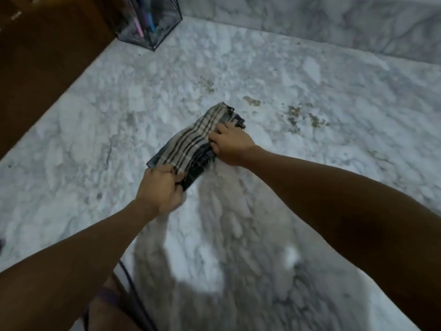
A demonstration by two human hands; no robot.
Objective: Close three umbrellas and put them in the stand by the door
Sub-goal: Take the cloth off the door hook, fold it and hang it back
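Observation:
A collapsed umbrella [191,142] with dark fabric and pale checked stripes hangs above the marble floor at the middle of the view. My left hand [160,187] grips its near end with curled fingers. My right hand [230,144] holds the fabric at its far side, fingers curled over the folds. The umbrella stand [148,22], a dark transparent square container, stands at the top left by the wooden door; two closed umbrellas with pink [137,25] and blue [149,20] handles show inside it.
A brown wooden door [43,56] runs along the left. A marble step or wall [310,22] crosses the top. Brownish stains [298,113] mark the floor to the right. A dark cord [128,283] hangs near my body at the bottom left.

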